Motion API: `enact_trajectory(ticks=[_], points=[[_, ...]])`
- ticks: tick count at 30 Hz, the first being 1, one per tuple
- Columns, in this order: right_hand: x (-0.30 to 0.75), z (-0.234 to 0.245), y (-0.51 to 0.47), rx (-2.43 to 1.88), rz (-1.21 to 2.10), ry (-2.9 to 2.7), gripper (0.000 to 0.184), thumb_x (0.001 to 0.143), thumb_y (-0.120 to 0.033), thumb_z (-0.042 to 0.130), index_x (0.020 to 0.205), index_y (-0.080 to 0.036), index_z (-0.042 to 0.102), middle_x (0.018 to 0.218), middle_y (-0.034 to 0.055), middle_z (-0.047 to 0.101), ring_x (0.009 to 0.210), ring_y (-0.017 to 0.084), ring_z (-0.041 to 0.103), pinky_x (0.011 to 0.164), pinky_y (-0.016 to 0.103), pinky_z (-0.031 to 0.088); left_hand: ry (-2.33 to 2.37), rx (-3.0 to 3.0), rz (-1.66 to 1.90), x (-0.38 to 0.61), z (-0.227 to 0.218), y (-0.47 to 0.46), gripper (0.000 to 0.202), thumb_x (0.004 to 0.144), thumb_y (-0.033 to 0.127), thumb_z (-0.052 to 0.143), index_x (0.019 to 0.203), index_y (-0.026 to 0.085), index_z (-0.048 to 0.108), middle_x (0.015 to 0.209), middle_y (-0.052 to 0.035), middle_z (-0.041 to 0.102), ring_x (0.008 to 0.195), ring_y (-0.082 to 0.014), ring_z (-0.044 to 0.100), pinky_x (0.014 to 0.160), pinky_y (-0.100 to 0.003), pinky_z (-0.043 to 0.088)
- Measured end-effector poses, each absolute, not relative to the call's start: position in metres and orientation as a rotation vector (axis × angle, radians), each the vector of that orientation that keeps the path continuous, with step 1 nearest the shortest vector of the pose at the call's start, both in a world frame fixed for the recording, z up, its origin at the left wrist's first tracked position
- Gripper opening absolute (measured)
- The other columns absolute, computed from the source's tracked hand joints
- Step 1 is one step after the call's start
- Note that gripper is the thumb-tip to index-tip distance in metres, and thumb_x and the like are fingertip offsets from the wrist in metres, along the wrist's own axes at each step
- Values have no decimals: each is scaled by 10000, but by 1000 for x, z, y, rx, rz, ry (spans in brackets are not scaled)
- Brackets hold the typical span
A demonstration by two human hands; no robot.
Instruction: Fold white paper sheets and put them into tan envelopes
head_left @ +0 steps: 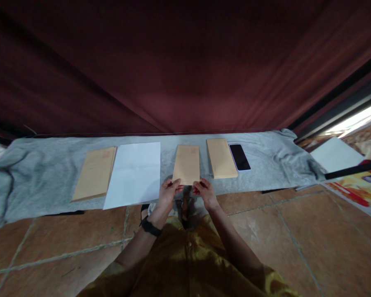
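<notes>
Your left hand (pixel 168 190) and right hand (pixel 205 192) pinch the near corners of the brown envelope (pixel 187 163); the white sheet (pixel 134 175) to their left lies flat, outside it.

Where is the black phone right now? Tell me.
Head view: the black phone lies on the grey cloth, right of centre, just right of the rightmost envelope, beyond the right hand, which grips the middle envelope with the left hand.

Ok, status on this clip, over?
Left grip, right grip shut on middle brown envelope, near edge. White sheet, second envelope alongside on grey cloth, apart.
</notes>
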State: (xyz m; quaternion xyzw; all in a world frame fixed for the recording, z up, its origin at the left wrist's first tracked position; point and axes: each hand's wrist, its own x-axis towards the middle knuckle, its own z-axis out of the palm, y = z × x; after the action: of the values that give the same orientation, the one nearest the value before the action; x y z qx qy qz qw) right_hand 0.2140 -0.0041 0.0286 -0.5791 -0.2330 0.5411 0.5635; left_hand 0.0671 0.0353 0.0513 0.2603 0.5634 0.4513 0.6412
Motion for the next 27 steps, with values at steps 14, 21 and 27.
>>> enact_trajectory(ticks=[14, 21, 27], points=[[223, 27, 0, -1375, 1263, -352, 382, 573, -400, 841, 870, -223, 680, 692, -8, 712, 554, 157, 613, 521, 293, 546, 1310, 643, 900, 60, 47, 37, 247, 682, 309, 802, 787, 168, 628, 665, -48, 717, 570, -167, 686, 593, -282, 562], [224, 30, -4, -1236, 1353, -233, 383, 570, -396, 898, 811, -200, 673, 738, 13, 727, 666, 168, 688, 656, 307, 588, 1269, 582, 900, 69, 47, 37, 182, 692, 235, 758, 799, 153, 635, 690, -76, 745, 621, -193, 724, 633, -300, 577], [206, 31, -3, -1212, 1421, -236, 365, 540, -444, 915, 675, -208, 672, 690, 7, 720, 672, 166, 689, 666, 285, 580, 1212, 582, 845, 75, 47, 34, 232, 654, 278, 800, 782, 137, 667, 698, -79, 752, 621, -173, 717, 604, -257, 552]])
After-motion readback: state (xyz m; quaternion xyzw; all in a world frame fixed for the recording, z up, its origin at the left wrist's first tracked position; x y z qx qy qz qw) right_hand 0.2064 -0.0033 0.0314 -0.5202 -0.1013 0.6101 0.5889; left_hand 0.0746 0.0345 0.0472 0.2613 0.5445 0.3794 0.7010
